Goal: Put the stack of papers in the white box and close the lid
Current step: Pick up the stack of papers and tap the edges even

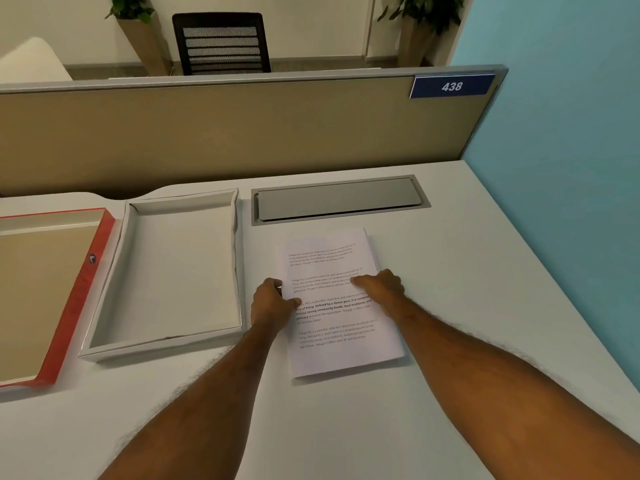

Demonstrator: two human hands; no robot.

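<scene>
The papers (341, 303) lie flat on the tabletop (467, 306) just right of the open, empty box (166, 271); nothing is packed yet. The left hand (272, 303) and right hand (379, 285) pinch the papers' side edges. The lid (48, 292) lies left of the box, unused.

Partition sign (452, 86): "438" in white italic numerals on a dark blue plate, fixed at the top right of the beige desk divider.
Top sheet of the stack of papers (341, 327): printed paragraphs; the bold lines read in part "Defined by a slower pace, it is centered around strong community bonds, local traditions".
Red lid (83, 289): small dark logo on its side, too small to read.
</scene>
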